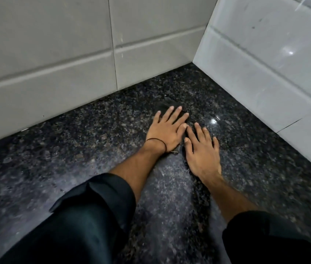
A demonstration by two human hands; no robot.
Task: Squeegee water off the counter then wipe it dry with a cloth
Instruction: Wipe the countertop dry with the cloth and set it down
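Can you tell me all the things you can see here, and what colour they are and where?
counter: one, dark speckled stone, fills the lower part of the view.
cloth: one, dark, flat on the counter near the corner, mostly under the hands.
back wall tiles: several, pale grey, behind the counter.
side wall tiles: several, glossy white, on the right.
wristband: one, black, on the left wrist.
sleeves: two, dark, rolled up.
left hand: flat on the cloth.
right hand: flat, beside the left hand.

Grey tiled wall [55,44] meets glossy white tiled wall [274,54] at the corner.
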